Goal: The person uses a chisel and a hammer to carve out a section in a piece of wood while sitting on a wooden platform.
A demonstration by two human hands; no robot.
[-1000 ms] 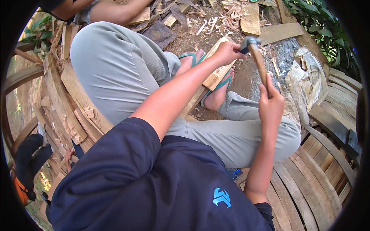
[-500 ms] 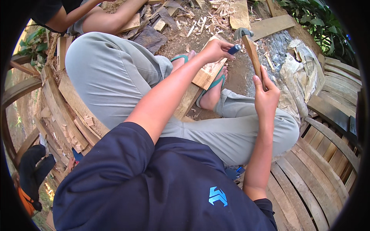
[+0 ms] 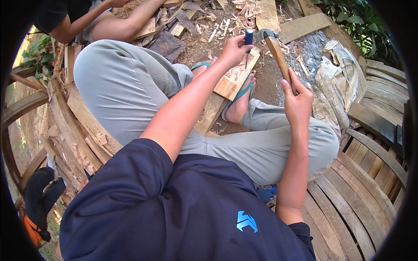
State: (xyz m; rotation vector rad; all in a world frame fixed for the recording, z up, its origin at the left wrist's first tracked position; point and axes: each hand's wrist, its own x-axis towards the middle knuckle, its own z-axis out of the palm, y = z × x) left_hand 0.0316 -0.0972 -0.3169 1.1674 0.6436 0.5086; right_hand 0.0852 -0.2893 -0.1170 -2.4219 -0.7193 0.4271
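My left hand grips a chisel by its dark blue handle. The narrow metal blade points down to the carved face of a wooden block. That block lies between my sandalled feet, with pale cut wood on its upper side. In my right hand is a hammer, held by its wooden handle. Its dark metal head is raised just right of the chisel's top, apart from it as far as I can see.
Under the block runs a wooden plank. Shavings and offcuts litter the ground ahead. Crumpled pale sheeting lies to the right, beside slatted wood. Another person's arm and leg show at upper left. Dark-clothed legs appear at lower left.
My left hand has shifted slightly left and turned the chisel from slanting to nearly upright, blade down. The hammer has moved a little left, its head tilting toward the chisel.
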